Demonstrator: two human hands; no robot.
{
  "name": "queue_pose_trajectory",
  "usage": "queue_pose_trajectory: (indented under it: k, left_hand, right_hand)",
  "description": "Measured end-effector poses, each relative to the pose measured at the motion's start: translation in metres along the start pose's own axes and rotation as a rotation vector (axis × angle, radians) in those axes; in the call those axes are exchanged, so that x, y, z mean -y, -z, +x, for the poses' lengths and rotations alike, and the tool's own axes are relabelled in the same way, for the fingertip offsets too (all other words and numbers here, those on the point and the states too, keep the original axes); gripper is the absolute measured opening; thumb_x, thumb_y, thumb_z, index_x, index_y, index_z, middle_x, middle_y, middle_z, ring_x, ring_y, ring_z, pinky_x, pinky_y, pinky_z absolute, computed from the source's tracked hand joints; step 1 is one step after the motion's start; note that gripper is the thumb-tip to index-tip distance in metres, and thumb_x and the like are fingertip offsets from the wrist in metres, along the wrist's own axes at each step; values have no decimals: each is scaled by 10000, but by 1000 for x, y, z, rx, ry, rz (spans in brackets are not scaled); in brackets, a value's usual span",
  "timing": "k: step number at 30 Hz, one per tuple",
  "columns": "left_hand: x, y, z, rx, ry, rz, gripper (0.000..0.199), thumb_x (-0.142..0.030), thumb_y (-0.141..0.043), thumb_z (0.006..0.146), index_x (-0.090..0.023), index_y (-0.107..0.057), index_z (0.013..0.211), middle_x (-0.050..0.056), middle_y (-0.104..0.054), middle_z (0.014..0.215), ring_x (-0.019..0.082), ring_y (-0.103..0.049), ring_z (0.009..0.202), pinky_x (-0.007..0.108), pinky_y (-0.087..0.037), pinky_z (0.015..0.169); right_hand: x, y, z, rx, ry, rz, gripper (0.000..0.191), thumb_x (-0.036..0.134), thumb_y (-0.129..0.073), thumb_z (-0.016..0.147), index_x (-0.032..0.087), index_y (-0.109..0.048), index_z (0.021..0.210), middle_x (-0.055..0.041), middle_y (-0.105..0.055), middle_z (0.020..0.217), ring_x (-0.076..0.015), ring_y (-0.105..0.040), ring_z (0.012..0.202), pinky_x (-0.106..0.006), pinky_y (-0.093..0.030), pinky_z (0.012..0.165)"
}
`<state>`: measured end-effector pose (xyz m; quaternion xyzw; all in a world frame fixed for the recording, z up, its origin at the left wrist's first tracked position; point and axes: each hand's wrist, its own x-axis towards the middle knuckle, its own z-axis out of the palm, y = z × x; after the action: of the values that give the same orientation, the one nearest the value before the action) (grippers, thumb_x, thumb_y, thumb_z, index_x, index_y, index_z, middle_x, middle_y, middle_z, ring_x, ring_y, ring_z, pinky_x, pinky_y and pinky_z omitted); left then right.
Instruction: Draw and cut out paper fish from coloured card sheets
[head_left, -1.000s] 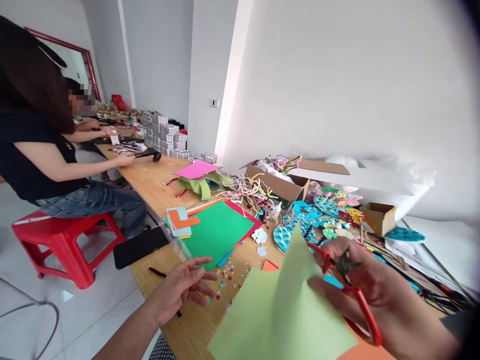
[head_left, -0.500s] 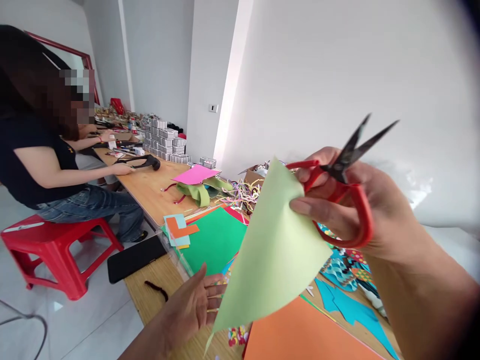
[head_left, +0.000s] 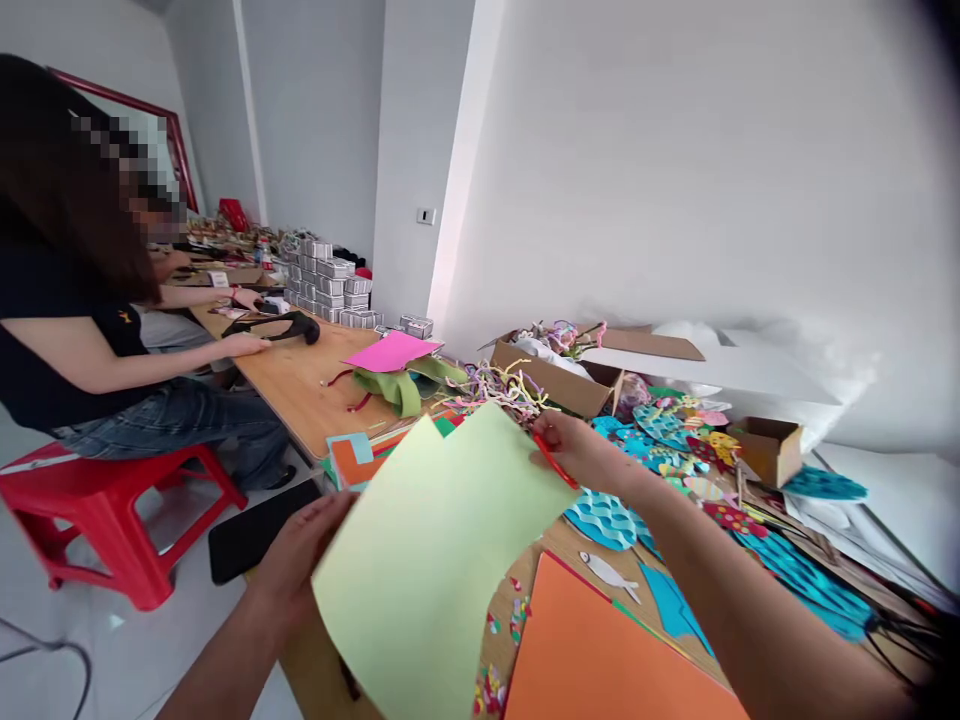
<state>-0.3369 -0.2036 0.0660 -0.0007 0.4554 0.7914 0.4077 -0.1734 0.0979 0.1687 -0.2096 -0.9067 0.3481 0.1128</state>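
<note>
With our left hand (head_left: 309,545) we grip the left edge of the pale green paper (head_left: 424,550); our right hand (head_left: 574,453) holds the red-handled scissors (head_left: 555,464) at its right edge; the paper is above the wooden table (head_left: 304,385).

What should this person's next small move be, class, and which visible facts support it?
Probably steady the light green sheet with the left hand, since that hand is at its left edge, while the right hand, at its right edge, also holds red-handled scissors.
</note>
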Motion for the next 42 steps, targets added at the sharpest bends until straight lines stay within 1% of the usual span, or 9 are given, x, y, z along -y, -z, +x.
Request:
queue_pose_trajectory:
  k: [4,8,17,23,29,33,36,39,42]
  left_hand:
    - [-1,-5,14,176,5,57,616,-604,-383,871,-90,-545,1168,196,-675,1042,299,-678,863,415,-550,726]
    - [13,-7,19,161,-5,275,577,-461,-628,799,-150,-467,1258,175,-579,1243,285,-625,1019,402,-512,852]
    - [28,-7,11,259,-70,427,561,-478,-680,750,-181,-553,1209,135,-527,1310,281,-547,1132,407,-456,946]
    - [22,-8,14,236,-157,298,619,-572,-631,748,-178,-553,1219,126,-577,1252,301,-502,1187,432,-403,1004]
    - [19,-13,26,272,-135,385,825,-500,-683,740,-218,-294,1410,156,-489,1338,289,-539,1135,443,-443,941]
    - [26,-21,43,326,-162,557,921,-430,-747,686,-218,-240,1426,153,-480,1345,245,-565,1079,384,-448,922]
    - [29,-27,59,276,-224,734,880,-357,-784,616,-158,-355,1358,146,-609,1173,245,-607,963,367,-475,840]
    - [18,-30,70,212,-302,792,611,-353,-753,601,-110,-559,1128,121,-680,998,269,-623,917,367,-477,808]
    - [-7,-28,73,187,-340,675,524,-370,-719,620,-119,-586,1060,76,-690,932,250,-630,891,348,-481,799]
  right_hand:
    - [-14,-23,30,-26,-68,-8,215,142,-624,609,200,-451,721,65,-487,559,-82,-427,490,-182,-289,411]
    - [-14,-29,50,-17,-119,53,192,146,-599,624,196,-447,731,66,-500,558,-75,-436,456,-183,-312,404]
    - [29,9,34,126,-87,382,311,226,-729,547,193,-502,758,55,-568,603,-90,-520,474,-189,-371,420]
    - [42,33,33,-134,-71,737,293,148,-753,512,185,-548,719,38,-595,574,-121,-567,485,-231,-465,467]
    - [7,15,57,-389,-299,905,178,95,-705,543,182,-566,612,6,-595,481,-169,-591,455,-274,-505,435]
    - [3,6,61,-427,-317,926,132,85,-666,569,177,-574,590,-4,-604,479,-162,-585,436,-276,-519,432]
    - [17,10,58,-402,-261,936,115,89,-665,564,163,-595,617,-17,-630,516,-164,-598,459,-277,-531,451]
    - [31,18,56,-387,-207,892,140,115,-690,554,156,-601,653,-19,-628,512,-173,-606,476,-272,-524,449]
    - [29,25,57,-443,-223,606,146,175,-684,597,160,-593,710,-16,-629,530,-182,-622,512,-279,-528,480]
